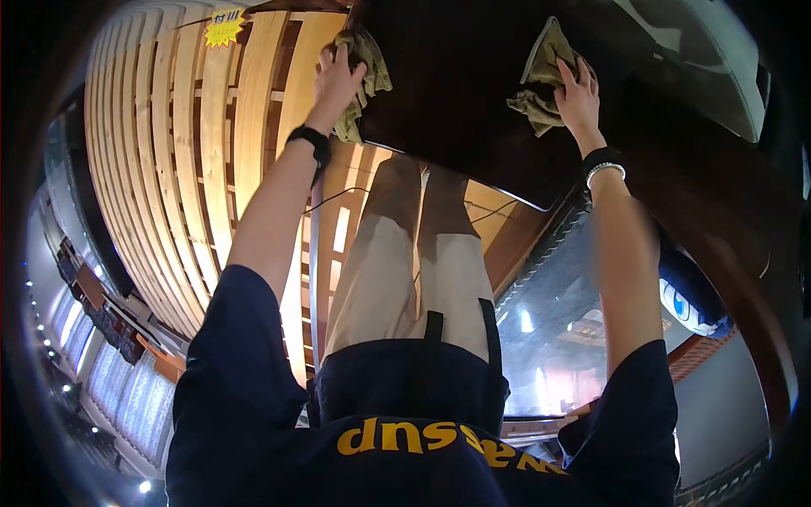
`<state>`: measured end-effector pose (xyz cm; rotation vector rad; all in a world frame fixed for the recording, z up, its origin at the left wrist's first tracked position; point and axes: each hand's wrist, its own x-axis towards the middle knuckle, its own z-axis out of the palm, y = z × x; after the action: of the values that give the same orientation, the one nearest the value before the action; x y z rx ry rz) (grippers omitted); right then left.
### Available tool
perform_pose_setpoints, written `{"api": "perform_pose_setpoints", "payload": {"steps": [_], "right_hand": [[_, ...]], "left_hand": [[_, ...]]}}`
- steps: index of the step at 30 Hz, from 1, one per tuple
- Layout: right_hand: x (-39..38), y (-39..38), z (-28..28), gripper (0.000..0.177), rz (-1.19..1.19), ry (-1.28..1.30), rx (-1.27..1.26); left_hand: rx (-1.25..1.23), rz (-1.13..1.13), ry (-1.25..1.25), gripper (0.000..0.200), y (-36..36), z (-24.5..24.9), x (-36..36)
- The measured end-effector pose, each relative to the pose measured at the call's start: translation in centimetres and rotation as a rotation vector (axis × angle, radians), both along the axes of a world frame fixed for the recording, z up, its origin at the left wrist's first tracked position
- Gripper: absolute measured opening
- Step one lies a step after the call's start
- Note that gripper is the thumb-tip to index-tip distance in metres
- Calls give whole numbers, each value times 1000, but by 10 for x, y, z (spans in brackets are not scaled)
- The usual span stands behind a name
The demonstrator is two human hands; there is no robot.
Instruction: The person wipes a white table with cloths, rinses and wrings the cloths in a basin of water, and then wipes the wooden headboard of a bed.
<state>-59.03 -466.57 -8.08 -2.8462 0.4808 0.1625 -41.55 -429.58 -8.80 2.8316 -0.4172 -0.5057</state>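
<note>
My left hand presses an olive-green cloth at the left edge of a large black flat panel. Its fingers bend over the bunched fabric. Toward the panel's right side, my right hand has a second olive-green cloth under its fingers, with one corner sticking up past them. The panel's lower edge is thin and shiny, and it lies over my lower legs in this view. A black band circles my left wrist; a black band and a pale bracelet are on the right.
Lit wooden slats with a yellow star-shaped tag stand at left. A glossy glass-like surface lies at lower right, near a dark blue object with a cartoon eye. A pale padded piece is at upper right. Thin cables run near my legs.
</note>
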Motion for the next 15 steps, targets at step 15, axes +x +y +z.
{"api": "perform_pose_setpoints", "payload": {"steps": [15], "right_hand": [[-69, 141, 36, 59, 851, 128, 177]], "left_hand": [[-267, 603, 281, 71, 75, -10, -98]]}}
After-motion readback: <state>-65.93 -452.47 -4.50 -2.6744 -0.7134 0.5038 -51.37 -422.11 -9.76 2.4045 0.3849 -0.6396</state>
